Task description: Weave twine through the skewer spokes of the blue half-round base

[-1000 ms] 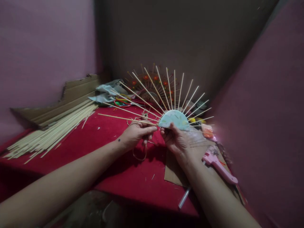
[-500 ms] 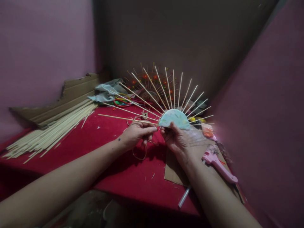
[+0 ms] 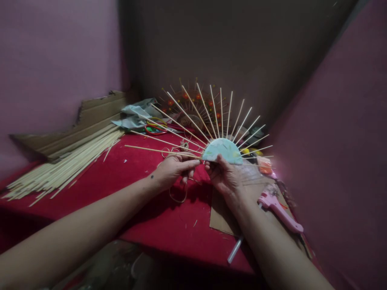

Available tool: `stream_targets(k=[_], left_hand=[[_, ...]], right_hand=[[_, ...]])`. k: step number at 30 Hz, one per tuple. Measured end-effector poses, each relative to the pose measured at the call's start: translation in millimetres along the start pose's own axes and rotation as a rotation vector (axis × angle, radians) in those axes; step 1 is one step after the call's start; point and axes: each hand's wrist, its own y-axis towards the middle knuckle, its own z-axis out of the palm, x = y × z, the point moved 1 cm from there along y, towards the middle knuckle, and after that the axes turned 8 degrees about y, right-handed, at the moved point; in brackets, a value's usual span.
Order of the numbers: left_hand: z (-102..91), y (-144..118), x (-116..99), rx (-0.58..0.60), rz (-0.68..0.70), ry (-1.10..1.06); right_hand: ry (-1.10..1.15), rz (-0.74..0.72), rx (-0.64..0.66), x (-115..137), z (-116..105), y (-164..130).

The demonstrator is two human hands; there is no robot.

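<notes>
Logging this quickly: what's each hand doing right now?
Left hand: closed, pinching twine beside the stick fan.
Right hand: closed, gripping the stick fan's base.

Hidden, cut off or unclear parts

The lower edge of the half-disc fan (image 3: pixel 223 151) is covered by the right hand (image 3: pixel 225 177). The decorated piece (image 3: pixel 193 105) behind its skewers is blurred, and the small items (image 3: pixel 253 152) beside it cannot be identified. The skewer pile (image 3: pixel 60 169) is cut by the left edge.
</notes>
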Motion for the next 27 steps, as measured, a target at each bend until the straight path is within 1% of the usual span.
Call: stream_targets(k=[4, 13, 21, 27], left_hand=[[-0.2, 0.3, 0.1, 0.001, -0.006, 0.008], [0.0, 0.4, 1.7, -0.016, 0.022, 0.000], [-0.6, 0.0, 2.7, -0.036, 0.048, 0.034], [0.9, -0.5, 2.7, -0.036, 0.049, 0.016]], right_hand=[[-0.019, 0.003, -0.011, 0.5, 1.9, -0.5], [-0.065, 0.030, -0.101, 0.2, 8.2, -1.2], [-0.077, 0.003, -0.096, -0.6, 7.8, -1.5], [-0.071, -0.023, -0.016, -1.5, 4.4, -1.1]])
